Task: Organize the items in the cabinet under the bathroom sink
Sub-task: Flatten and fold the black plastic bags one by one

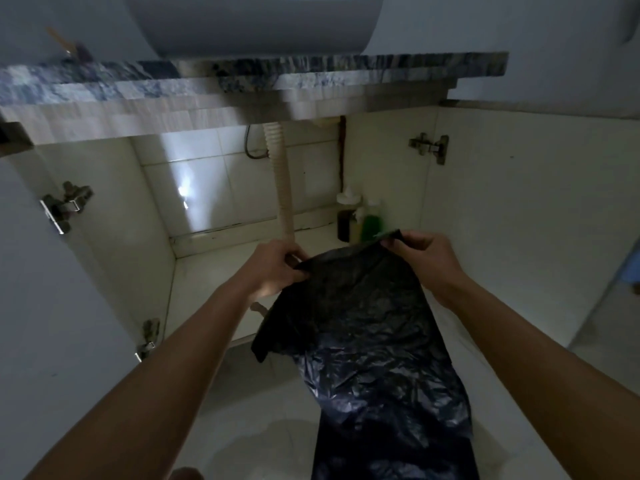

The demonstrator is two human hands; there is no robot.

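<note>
Holding a black plastic bag point(367, 334) stretched between them, both hands pinch its top edge in front of the open cabinet point(214, 271) under the sink. The left hand point(277, 268) grips the left corner with curled fingers. The right hand point(426, 258) pinches the right corner, held a little higher, so the edge slants. The hands are apart, and the bag hangs down between the forearms toward the tiled floor point(259, 427).

Both doors stand swung wide: the left door point(52, 306) and the right door point(519, 202) frame the opening, hinges point(429, 148) showing on their inner faces. The cabinet floor is bare on its left and middle. A ribbed drain hose point(284, 188) drops through the middle, just behind the left hand. The marbled countertop edge point(242, 77) and the basin point(252, 22) overhang the opening from above.

In the back right corner stand a dark bottle point(344, 225) and a green bottle point(372, 225), close together. The bag's raised edge cuts off their bases, and their labels are too dim to read. The bag's lower end runs out of view, and it hides the cabinet's front right floor. A small pale object below the left wrist is too blurred to name.
</note>
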